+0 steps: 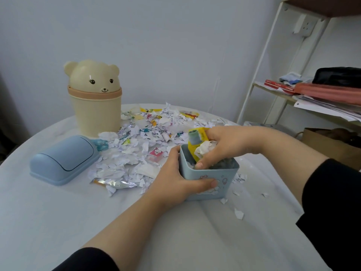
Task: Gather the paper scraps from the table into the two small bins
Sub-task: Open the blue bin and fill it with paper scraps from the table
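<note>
1. The tabletop (58, 222), under a white cloth, carries everything. Its near half is where I work.
2. The paper scraps (136, 137) lie in a wide heap across the middle and far side, so most of the task's material is not yet binned.
3. The bear bin (95, 112) stands upright at the far left with its domed head on, touching the heap's edge. It seems untouched so far.
4. The blue lid (64, 159) lies on the left, off its bin, which leaves that bin's mouth free for filling.
5. The blue bin (228, 177) sits upright just right of the heap, near me, with scraps already inside.
6. My left grip (175, 178) is clamped on the blue bin, thumb across the near wall and fingers round the left side. I judge this steadies it against the push from above.
7. My right grip (224, 143) is closed round a yellow pack (203, 132) and a white wad (205, 147), pressing them down into the bin's mouth.
8. A foil wrapper (115, 183) lies at the heap's near edge.
9. A few stray bits (239, 213) lie near right, apart from the heap.
</note>
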